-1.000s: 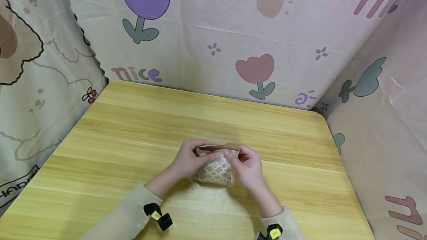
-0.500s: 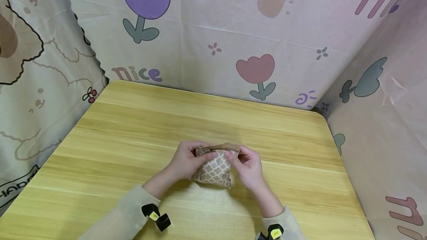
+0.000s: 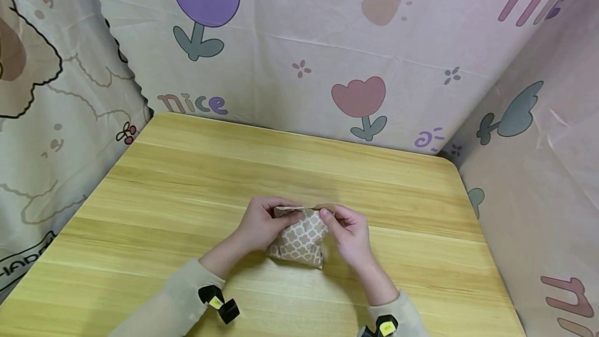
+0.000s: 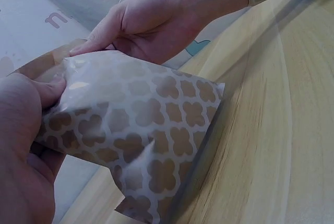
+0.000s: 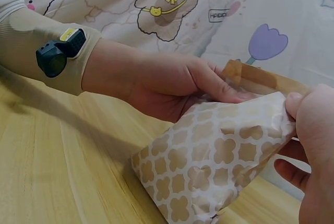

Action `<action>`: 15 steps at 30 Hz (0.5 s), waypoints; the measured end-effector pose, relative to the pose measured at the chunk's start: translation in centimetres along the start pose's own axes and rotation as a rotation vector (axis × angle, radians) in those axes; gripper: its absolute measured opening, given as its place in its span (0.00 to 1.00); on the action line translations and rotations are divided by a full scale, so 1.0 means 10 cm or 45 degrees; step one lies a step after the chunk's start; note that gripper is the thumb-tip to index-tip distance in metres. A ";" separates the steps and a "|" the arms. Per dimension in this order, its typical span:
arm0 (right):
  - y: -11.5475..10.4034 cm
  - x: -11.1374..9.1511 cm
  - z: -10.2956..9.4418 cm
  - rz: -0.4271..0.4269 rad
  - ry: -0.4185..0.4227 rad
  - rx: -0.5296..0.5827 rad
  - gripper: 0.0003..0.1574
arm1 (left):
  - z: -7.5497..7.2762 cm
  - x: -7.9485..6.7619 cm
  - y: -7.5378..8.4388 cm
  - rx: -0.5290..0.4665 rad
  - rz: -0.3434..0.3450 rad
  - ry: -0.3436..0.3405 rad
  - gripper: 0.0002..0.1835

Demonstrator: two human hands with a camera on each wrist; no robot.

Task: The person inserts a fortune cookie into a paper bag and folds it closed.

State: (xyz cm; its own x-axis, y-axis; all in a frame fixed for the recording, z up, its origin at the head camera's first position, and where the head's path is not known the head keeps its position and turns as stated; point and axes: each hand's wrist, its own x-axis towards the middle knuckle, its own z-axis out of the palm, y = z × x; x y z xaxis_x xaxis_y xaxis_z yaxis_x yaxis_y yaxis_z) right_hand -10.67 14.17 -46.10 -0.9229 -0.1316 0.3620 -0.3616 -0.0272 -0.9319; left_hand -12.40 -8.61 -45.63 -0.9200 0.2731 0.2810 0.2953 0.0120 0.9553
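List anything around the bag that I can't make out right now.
- Inside of the patterned bag: hidden by its own walls, all views; contents can't be told.
- Left hand: fingers behind the bag are hidden by it, right wrist view.
- Right hand: cut off by the right edge, right wrist view.
- Yellow label at the left cuff: print too small to read, head view.
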 end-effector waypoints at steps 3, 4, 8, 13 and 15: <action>0.00 0.00 0.01 -0.013 -0.010 -0.010 0.09 | 0.00 0.00 0.00 0.004 -0.036 0.047 0.08; 0.00 0.00 0.01 -0.015 -0.013 -0.012 0.09 | 0.00 0.01 0.00 0.005 -0.047 0.058 0.08; 0.00 0.00 0.02 -0.030 -0.031 -0.008 0.09 | 0.00 0.01 0.00 -0.002 -0.088 0.063 0.09; -0.02 0.00 0.02 -0.028 -0.027 -0.009 0.08 | -0.04 0.04 0.04 -0.061 -0.134 -0.002 0.13; -0.03 0.00 0.03 -0.011 -0.014 -0.018 0.08 | -0.05 0.05 0.06 -0.077 -0.143 -0.023 0.14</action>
State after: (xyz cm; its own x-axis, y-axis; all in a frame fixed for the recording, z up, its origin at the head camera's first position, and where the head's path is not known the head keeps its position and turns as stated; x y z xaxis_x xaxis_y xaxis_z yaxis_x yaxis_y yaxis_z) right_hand -10.55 13.87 -45.81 -0.9182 -0.1419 0.3697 -0.3716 -0.0142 -0.9283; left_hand -12.80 -8.93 -44.92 -0.9416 0.2905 0.1705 0.1738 -0.0146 0.9847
